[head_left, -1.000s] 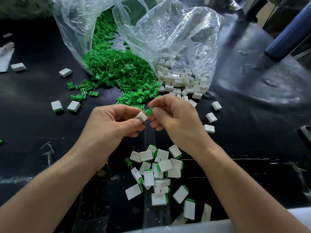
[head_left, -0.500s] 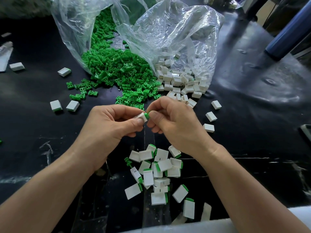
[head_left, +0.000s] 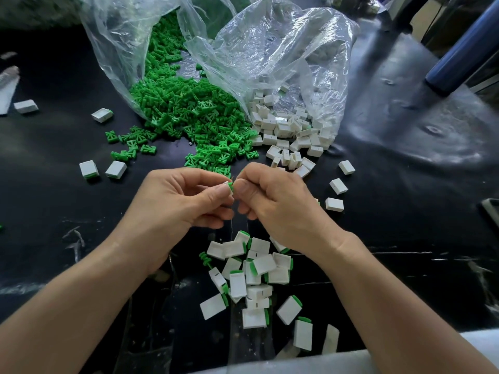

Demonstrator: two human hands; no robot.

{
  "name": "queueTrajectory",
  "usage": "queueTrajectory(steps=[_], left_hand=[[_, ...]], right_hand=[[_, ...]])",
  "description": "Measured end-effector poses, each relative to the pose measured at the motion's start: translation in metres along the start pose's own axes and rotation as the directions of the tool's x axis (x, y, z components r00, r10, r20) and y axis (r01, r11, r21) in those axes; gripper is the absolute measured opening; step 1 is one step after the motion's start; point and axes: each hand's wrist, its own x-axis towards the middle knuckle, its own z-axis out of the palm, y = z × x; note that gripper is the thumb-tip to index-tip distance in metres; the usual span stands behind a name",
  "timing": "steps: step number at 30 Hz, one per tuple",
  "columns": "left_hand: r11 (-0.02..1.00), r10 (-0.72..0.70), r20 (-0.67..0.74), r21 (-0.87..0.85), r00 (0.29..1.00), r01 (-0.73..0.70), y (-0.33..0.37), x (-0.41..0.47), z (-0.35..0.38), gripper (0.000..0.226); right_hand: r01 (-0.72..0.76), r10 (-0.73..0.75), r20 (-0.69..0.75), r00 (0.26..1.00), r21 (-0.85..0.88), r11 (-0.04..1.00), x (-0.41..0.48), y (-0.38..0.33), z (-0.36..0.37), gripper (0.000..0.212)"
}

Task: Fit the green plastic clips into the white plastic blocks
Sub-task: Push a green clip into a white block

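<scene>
My left hand (head_left: 178,206) pinches a small white block (head_left: 226,185) between thumb and fingers. A green clip (head_left: 231,186) sits in the block's end, mostly inside it. My right hand (head_left: 275,203) presses its thumb and forefinger against the clip's outer end. Both hands meet above the black table. A heap of loose green clips (head_left: 189,109) spills from a clear bag. Loose white blocks (head_left: 286,130) spill from a second clear bag beside it. Several blocks fitted with clips (head_left: 253,276) lie in a pile below my hands.
The clear plastic bags (head_left: 270,49) lie open at the back of the black table (head_left: 405,184). Stray white blocks (head_left: 102,168) lie at the left and others (head_left: 337,186) at the right. A blue cylinder (head_left: 464,49) stands at the far right.
The green clip has gone from outside the block's end to mostly inside it. My hands have closed together slightly.
</scene>
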Motion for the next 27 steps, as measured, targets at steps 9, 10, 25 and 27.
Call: queueTrajectory(steps=[9,10,25,27], left_hand=[[0.999,-0.026,0.053,-0.037,0.998,0.028,0.003,0.0,-0.005,0.018],[1.0,0.0,0.051,0.001,0.999,0.0,0.003,-0.001,-0.005,0.018],[0.903,0.183,0.169,0.361,0.968,-0.234,-0.002,-0.003,-0.007,0.012],[0.936,0.193,0.147,0.268,0.97,-0.227,-0.001,-0.002,-0.006,0.015]], right_hand=[[0.011,-0.009,-0.054,0.998,0.045,0.999,-0.001,0.001,0.003,0.025],[0.009,-0.008,-0.043,0.999,0.03,1.0,-0.001,0.001,0.002,0.027],[0.189,-0.118,0.216,0.969,-0.348,0.918,-0.003,-0.005,-0.008,0.017],[0.174,-0.138,0.147,0.98,-0.272,0.946,-0.003,-0.003,-0.007,0.016]])
